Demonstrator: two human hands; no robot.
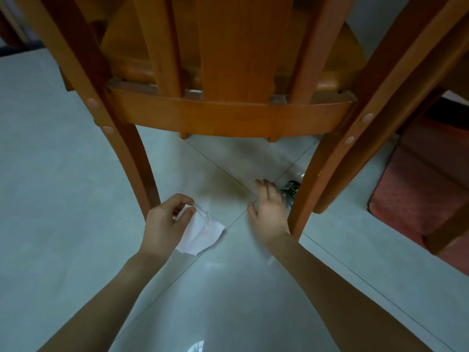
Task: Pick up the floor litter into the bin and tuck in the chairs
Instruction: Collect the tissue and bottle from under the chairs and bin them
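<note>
A wooden chair (228,118) fills the upper view, seen from behind and above, its rear legs coming down to the pale tiled floor. My left hand (165,222) is by the chair's left rear leg, shut on a crumpled white tissue (200,232) that hangs from thumb and fingers. My right hand (270,207) reaches under the seat with fingers spread, blurred, its fingertips next to a clear plastic bottle with a dark green label (291,190). The bottle lies on the floor against the right rear leg, which partly hides it. No bin is in view.
A second wooden chair or table leg (396,102) slants down at the right, close to the first chair's right leg. A reddish mat (418,194) covers the floor at the far right. Pale tiles (63,174) stretch out to the left and towards me.
</note>
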